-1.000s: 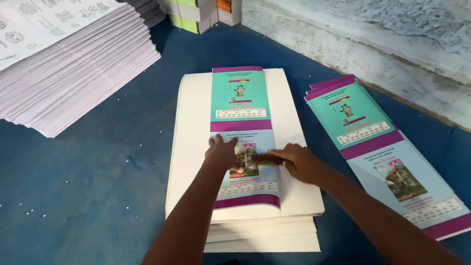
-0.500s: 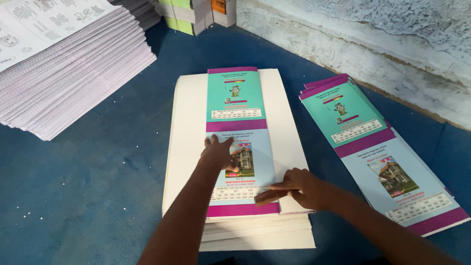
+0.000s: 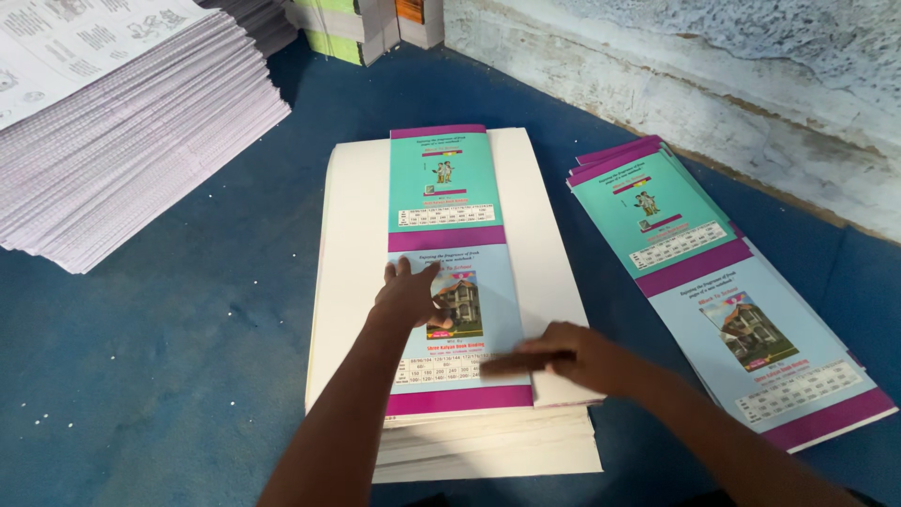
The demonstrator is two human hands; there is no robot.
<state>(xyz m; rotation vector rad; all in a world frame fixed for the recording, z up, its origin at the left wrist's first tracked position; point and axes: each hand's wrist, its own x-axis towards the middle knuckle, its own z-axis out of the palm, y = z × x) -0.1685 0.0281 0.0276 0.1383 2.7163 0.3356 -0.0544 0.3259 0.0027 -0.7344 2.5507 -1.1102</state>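
A long printed cover sheet (image 3: 449, 192), teal at the far half and pale blue at the near half with magenta bands, lies on a stack of cream paper (image 3: 544, 244). My left hand (image 3: 410, 296) rests flat on the sheet's near half, fingers spread beside a small house picture. My right hand (image 3: 572, 359) lies with its fingers stretched flat across the sheet's lower right edge, pressing it onto the stack. Neither hand grips anything.
A pile of the same teal and blue cover sheets (image 3: 723, 291) lies to the right. A tall stack of printed white pages (image 3: 122, 122) fills the far left. Bundled books (image 3: 361, 28) stand at the back, by a rough whitewashed wall (image 3: 713, 84). The floor is blue (image 3: 169, 357).
My right hand has slid from the sheet's middle toward its near right edge, smoothing it. My left hand has stayed flat near the house picture.
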